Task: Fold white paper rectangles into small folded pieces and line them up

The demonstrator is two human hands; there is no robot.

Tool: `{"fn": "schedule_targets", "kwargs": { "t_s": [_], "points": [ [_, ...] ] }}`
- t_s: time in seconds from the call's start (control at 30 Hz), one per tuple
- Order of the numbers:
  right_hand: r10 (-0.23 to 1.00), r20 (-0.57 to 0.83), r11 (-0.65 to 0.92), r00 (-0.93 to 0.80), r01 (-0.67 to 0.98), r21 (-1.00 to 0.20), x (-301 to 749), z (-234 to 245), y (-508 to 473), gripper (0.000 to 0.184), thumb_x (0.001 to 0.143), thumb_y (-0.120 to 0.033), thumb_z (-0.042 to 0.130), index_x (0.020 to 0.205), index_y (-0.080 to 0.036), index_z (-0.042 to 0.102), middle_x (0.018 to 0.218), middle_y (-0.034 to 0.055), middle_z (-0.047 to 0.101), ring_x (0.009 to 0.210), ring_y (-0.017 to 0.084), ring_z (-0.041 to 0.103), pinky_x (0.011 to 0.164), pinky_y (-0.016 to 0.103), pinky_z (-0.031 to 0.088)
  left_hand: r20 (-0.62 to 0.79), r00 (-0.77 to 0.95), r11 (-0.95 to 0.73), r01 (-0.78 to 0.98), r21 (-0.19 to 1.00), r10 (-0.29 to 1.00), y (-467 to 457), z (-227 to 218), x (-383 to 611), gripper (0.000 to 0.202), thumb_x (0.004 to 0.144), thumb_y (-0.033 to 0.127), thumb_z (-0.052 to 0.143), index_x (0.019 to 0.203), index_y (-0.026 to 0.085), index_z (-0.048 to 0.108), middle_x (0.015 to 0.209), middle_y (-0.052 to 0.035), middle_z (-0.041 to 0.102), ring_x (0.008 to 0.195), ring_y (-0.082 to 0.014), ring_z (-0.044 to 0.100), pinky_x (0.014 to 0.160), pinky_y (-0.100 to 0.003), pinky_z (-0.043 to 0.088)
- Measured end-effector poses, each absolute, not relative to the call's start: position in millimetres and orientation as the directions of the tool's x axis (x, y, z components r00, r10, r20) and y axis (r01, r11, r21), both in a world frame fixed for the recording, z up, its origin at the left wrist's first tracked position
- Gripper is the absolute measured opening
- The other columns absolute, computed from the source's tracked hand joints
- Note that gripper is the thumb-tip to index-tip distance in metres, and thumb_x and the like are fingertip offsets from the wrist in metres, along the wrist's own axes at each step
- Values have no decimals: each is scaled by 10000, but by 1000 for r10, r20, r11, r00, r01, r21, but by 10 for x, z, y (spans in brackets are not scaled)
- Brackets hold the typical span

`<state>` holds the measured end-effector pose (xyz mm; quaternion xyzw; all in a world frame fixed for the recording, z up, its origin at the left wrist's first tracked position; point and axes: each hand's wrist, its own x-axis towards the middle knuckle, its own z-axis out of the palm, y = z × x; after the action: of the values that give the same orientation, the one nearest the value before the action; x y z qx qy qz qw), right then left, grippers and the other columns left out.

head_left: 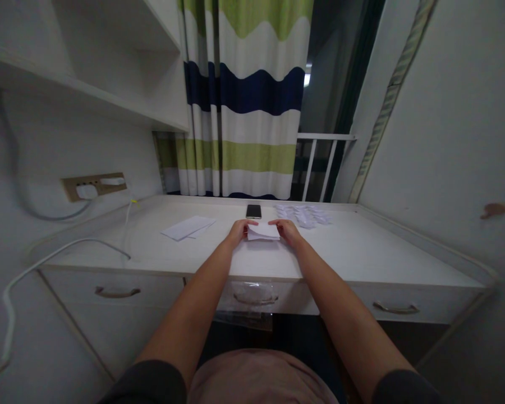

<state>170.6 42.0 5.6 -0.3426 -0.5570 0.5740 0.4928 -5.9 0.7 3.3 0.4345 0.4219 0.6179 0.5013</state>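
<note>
Between my two hands is a folded sheet of white paper (263,232), held just above the desk. My left hand (238,231) pinches its left edge, the thumb and fingers closed on it. Its right edge is gripped the same way by my right hand (289,231). A dark-screened phone (253,211) lies on the desk just beyond the paper. Several small folded white paper pieces (305,215) are laid out in rows behind my right hand. To the left, a few flat white sheets (188,228) lie in a loose stack.
The white desk (387,247) has drawers along its front, and clear plastic (255,290) hangs over the middle one. A white cable (88,241) rests on the left side, near a wall socket (95,186). A striped curtain (256,129) hangs behind the desk, with shelves (109,106) above left.
</note>
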Motion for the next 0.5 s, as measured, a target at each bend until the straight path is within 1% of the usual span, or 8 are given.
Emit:
{"fn": "schedule_targets", "kwargs": {
  "t_s": [0.07,0.1,0.17,0.27,0.3,0.37,0.43,0.5],
  "points": [
    [939,179,138,-292,-157,-978,1710,63,402,111,609,-216,589,643,-154,674,614,14,625,561,102,528,552,224,418,125,-104,-147,-235,961,987,-9,34,-55,172,607,260,612,647,105,675,648,-59,626,588,-130,551,530,-216,399],
    [934,198,163,-297,-136,-977,1713,63,395,107,595,-222,623,659,-154,674,612,3,614,549,93,513,535,214,409,155,-103,-174,-208,962,982,-19,32,-53,182,605,275,635,663,107,674,667,-59,631,597,-129,553,530,-213,398],
    [926,242,221,-291,-105,-970,1715,54,386,176,543,-202,688,715,-167,674,584,-32,570,518,76,474,495,196,385,243,-107,-256,-135,957,964,-35,25,-51,218,562,235,697,744,116,677,711,-49,642,613,-122,553,543,-205,401],
    [922,271,248,-277,-117,-962,1702,35,379,343,503,-137,714,836,-205,667,603,-51,553,545,84,493,506,197,408,325,-116,-334,-77,939,939,-39,16,-53,472,512,132,735,975,142,644,762,-31,651,638,-121,566,583,-205,423],
    [922,260,232,-288,-127,-964,1694,30,379,363,506,-122,710,855,-209,664,638,-40,577,579,95,520,533,208,431,326,-129,-338,-86,937,937,-36,16,-53,553,522,125,735,1060,153,608,771,-28,651,645,-124,574,597,-213,433],
    [921,219,185,-323,-134,-974,1680,25,382,323,522,-108,699,832,-193,663,706,-11,620,643,116,560,597,235,467,291,-172,-313,-122,942,941,-29,23,-48,654,564,141,730,1184,172,520,770,-26,645,641,-127,584,616,-232,452],
    [920,195,153,-341,-146,-977,1674,26,388,229,537,-110,691,754,-168,650,722,3,635,672,126,575,642,250,480,237,-200,-274,-179,945,951,-30,33,-35,675,600,156,723,1223,189,468,795,-31,640,657,-127,596,641,-249,468],
    [923,203,152,-328,-174,-973,1679,34,393,171,545,-126,692,698,-161,623,707,-2,628,682,127,581,663,254,485,200,-180,-239,-230,943,963,-42,40,-19,633,606,158,727,1188,193,479,842,-42,639,693,-129,608,672,-265,479]
  ]
}}
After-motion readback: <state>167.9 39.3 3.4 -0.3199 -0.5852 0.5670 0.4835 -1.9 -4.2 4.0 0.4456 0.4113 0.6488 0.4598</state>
